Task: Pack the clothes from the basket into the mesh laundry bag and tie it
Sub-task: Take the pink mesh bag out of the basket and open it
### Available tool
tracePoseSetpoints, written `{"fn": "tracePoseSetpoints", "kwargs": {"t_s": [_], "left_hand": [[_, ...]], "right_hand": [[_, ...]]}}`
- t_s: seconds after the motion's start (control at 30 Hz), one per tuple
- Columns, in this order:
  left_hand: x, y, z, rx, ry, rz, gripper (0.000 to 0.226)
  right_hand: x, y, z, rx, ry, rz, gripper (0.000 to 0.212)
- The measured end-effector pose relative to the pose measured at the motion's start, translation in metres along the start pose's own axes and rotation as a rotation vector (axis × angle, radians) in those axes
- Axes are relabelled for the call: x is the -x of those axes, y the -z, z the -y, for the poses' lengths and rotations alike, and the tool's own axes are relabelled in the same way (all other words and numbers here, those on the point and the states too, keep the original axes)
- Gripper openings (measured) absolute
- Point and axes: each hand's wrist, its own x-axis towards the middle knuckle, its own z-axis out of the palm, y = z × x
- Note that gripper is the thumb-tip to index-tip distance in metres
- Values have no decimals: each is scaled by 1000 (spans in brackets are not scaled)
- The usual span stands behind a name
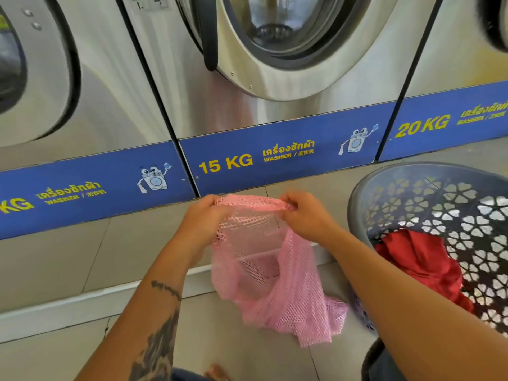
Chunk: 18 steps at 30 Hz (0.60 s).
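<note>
A pink mesh laundry bag (264, 270) hangs in front of me, its lower end drooping onto the tiled floor. My left hand (203, 221) grips the left side of its top hem. My right hand (305, 215) pinches the right side of the same hem, so the mouth is stretched between both hands. A grey plastic basket (406, 193) with flower-shaped holes stands to the right. Red clothes (423, 259) lie inside it, partly hidden by the basket wall and my right forearm.
A row of steel front-load washers stands ahead, the middle one (275, 64) labelled 15 KG on a blue strip (275, 155). A raised tiled step (110, 298) runs under them. Grey floor tiles (220, 339) lie below my arms.
</note>
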Motion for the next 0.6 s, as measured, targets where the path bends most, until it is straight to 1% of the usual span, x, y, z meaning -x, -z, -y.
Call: {"fn": "tracePoseSetpoints", "kwargs": {"t_s": [0.03, 0.1, 0.17, 0.23, 0.33, 0.37, 0.43, 0.5, 0.53, 0.57, 0.6], "left_hand": [[1, 0, -4, 63, 9, 44, 20], [4, -1, -13, 183, 18, 141, 33], [8, -5, -20, 193, 9, 217, 34], [14, -10, -23, 43, -31, 216, 32], [24, -15, -18, -268, -146, 165, 17], [29, -17, -16, -336, -180, 163, 16], [39, -21, -12, -435, -263, 165, 17], [44, -26, -7, -521, -353, 158, 12], [46, -28, -4, -558, -374, 143, 9], [47, -30, 0, -584, -380, 133, 11], [47, -32, 3, -596, -372, 143, 19]], "right_hand": [[4, 0, -1, 0, -14, 1, 27], [12, 0, 0, 19, -38, -4, 24], [19, 2, 2, 61, -36, -62, 21], [26, 9, 6, 38, -30, -93, 29], [39, 18, 8, -28, -60, -41, 39], [43, 19, 6, -56, -64, -29, 37], [52, 21, 3, -119, -79, 11, 24], [60, 24, 1, -157, -91, 42, 19], [65, 28, 3, -131, -82, 52, 19], [68, 32, 3, -90, -60, 65, 25], [72, 36, 4, -39, -35, 71, 31]]}}
